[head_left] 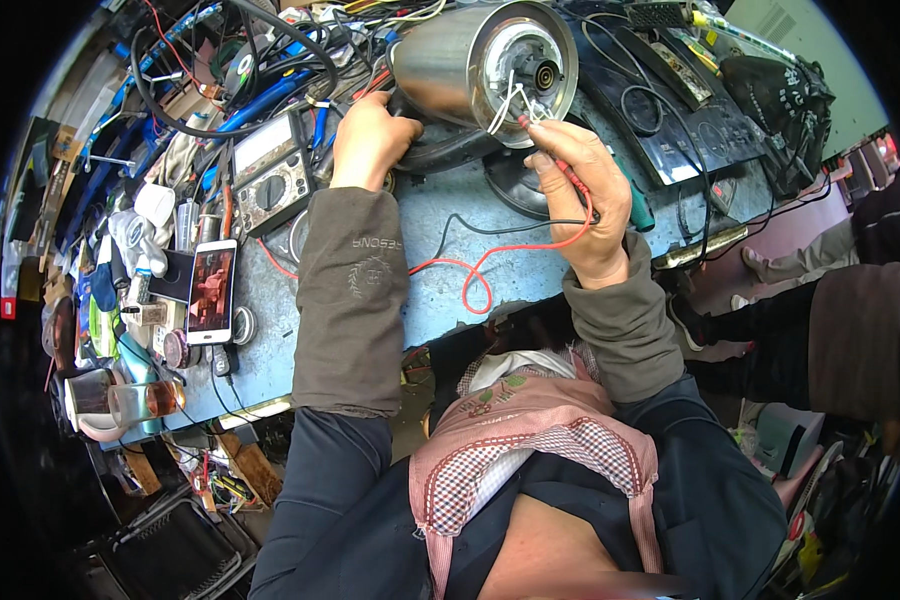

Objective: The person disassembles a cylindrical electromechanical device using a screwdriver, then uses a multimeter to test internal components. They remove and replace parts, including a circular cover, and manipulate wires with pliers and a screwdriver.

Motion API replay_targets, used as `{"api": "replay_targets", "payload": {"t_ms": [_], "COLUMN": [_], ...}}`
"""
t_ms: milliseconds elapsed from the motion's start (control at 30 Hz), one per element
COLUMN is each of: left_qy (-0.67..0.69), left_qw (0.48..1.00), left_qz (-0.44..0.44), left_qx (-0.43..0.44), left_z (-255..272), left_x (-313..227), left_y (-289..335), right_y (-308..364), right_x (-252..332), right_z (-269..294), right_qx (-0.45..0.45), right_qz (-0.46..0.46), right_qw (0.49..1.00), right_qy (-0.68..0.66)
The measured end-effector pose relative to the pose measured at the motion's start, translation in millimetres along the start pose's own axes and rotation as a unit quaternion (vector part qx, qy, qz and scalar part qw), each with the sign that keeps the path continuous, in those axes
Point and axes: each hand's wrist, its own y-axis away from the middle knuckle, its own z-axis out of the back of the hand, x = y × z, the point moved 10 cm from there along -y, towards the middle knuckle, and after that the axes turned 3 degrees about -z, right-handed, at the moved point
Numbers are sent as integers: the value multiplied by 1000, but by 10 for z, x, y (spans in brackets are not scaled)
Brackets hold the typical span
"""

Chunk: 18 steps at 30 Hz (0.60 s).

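Note:
A stainless steel electric kettle (435, 70) lies on its side at the bench's far middle, its base opened toward the right, with white wires (510, 103) sticking out. My left hand (370, 142) is closed at the kettle's left side, around what looks like its black handle; part of the fingers is hidden. Held like chopsticks in my right hand (595, 190) are the multimeter probes (571, 177), the red one's tip among the white wires. Their red and black leads loop across the bench. A multimeter (272, 190) rests left of my left hand.
On the blue bench (425, 300) at left are a phone (212, 290), a glass mug (145, 402) and cluttered tools. A black glass cooktop panel (690, 125) and a black bag (780, 100) sit at right. Another person's legs (760, 350) show beyond the bench's right end.

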Motion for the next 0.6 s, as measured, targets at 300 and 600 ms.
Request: {"api": "replay_targets", "payload": {"t_ms": [300, 600], "left_qy": [-37, -24], "left_qw": [998, 998], "left_qz": [22, 34], "left_qx": [-35, -38], "left_z": [61, 101], "left_x": [-75, -94], "left_y": [82, 152], "right_y": [33, 56], "right_x": [-69, -120], "right_z": [-8, -31], "right_qx": [1, -9], "right_qz": [-41, -59], "right_qw": [998, 998], "right_qy": [44, -4]}}
